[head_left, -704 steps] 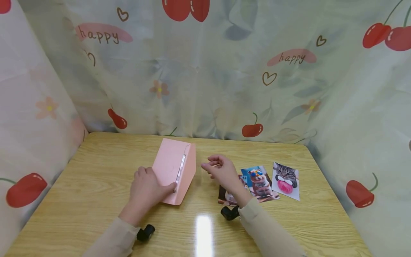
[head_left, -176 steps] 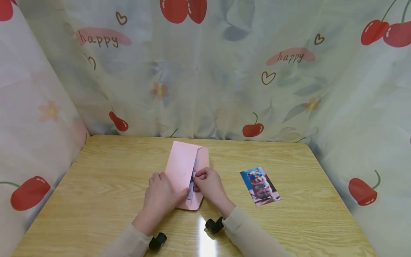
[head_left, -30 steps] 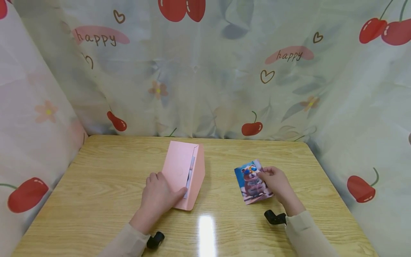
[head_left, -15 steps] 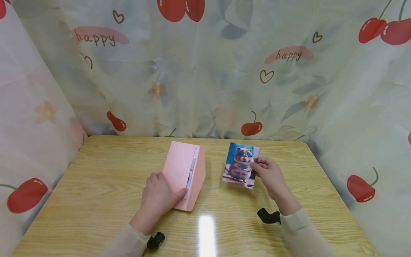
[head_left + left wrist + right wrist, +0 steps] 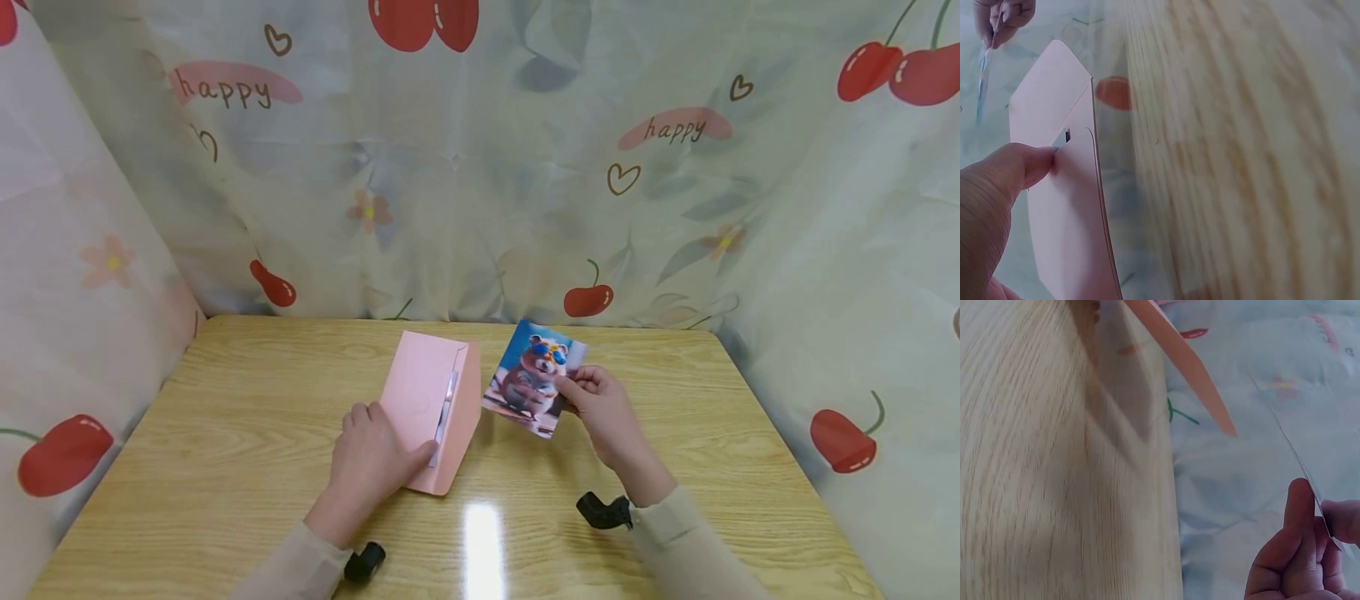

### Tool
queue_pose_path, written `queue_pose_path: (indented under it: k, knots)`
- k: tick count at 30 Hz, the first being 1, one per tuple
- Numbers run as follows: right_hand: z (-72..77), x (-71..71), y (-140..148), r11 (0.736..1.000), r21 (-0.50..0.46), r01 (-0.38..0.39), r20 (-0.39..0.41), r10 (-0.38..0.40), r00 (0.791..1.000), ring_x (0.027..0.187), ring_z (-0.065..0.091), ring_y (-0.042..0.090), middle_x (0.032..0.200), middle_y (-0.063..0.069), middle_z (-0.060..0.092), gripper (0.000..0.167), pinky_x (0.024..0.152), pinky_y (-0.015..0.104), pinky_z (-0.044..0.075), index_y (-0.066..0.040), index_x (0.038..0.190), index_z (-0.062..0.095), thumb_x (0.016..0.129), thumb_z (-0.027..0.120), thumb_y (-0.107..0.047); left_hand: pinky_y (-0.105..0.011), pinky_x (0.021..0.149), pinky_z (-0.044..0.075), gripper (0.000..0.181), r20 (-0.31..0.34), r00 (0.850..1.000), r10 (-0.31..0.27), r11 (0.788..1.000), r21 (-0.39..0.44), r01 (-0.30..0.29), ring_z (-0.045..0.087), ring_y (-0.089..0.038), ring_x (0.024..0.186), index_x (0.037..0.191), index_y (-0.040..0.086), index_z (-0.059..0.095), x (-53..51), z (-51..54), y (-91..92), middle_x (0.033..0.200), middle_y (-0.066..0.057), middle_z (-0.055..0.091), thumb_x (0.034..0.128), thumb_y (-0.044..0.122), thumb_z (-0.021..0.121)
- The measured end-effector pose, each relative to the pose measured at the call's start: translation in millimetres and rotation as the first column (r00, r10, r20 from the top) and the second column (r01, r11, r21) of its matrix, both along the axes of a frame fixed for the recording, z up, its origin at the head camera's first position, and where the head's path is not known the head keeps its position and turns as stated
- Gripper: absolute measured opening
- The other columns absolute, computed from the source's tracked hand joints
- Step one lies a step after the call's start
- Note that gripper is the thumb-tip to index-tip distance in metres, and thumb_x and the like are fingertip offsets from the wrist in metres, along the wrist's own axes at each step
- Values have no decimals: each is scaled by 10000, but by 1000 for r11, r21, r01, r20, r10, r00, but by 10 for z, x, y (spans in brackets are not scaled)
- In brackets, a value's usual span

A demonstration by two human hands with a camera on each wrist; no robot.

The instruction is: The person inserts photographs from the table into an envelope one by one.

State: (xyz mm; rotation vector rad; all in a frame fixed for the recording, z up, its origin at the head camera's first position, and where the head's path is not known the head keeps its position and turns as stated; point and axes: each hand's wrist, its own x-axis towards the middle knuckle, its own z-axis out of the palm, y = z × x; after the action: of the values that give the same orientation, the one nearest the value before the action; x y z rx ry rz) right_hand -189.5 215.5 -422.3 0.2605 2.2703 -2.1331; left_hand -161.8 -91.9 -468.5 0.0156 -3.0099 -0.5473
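Note:
My left hand [image 5: 375, 454] grips a pink envelope [image 5: 420, 383], its thumb at the slot and the other fingers behind. The flap [image 5: 463, 417] stands raised on the right side, and the edges of cards [image 5: 442, 417] show inside the opening. In the left wrist view the thumb [image 5: 1032, 164] presses by the opening of the envelope [image 5: 1072, 206]. Just right of the envelope, my right hand [image 5: 607, 417] pinches a photo card [image 5: 528, 379] of a hamster in sunglasses by its right edge. Edge-on in the right wrist view, the card [image 5: 1291, 447] sits between thumb and fingers, apart from the envelope [image 5: 1179, 356].
A wooden table [image 5: 247, 417] lies beneath both hands, with a bright light reflection near its front. Printed curtains [image 5: 465, 167] with cherries and flowers enclose the back and sides. A black camera mount [image 5: 603, 510] juts from the right wrist, another mount [image 5: 365, 562] from the left.
Earlier several photo cards lay on the right; none lies there now. Over the last second my right hand lifted the hamster card and carried it left toward the envelope. The left hand stayed put.

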Motion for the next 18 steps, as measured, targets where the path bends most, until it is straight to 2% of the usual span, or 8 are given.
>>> queue_pose_path:
  k: [6,11,15,18]
  knots:
    - [-46,-14,-174,1000,6,-20,-11,20,1000,845,613,195,930,121,600,313,791,320,528,13,1057,503,915,683,-201,-449,660,491,1008,12,1000,5,1000,-7,-5,461,-325,867,1110,-153,477,1,8,19,975,-231,459,665,727,684]
    - [-90,-18,-335,999,23,-34,-40,35,999,827,611,206,893,116,592,264,803,374,525,12,1028,522,915,680,-166,-454,655,492,993,-20,1000,-3,1000,4,3,465,-328,860,1093,-150,487,10,2,31,960,-225,460,662,722,687]
    - [-118,-19,-451,997,82,-10,-60,15,998,797,594,209,871,110,582,240,808,446,517,-9,992,550,899,699,-172,-462,676,493,991,-28,1000,-3,1000,12,4,469,-334,871,1099,-148,486,17,3,48,964,-223,461,663,718,691]
    - [-147,-23,-509,990,140,10,-81,1,997,778,565,205,879,105,567,251,745,405,521,-30,979,570,880,721,-205,-462,698,494,1000,-14,1000,3,1000,13,-3,467,-333,884,1117,-146,481,18,6,62,977,-221,460,662,718,693]
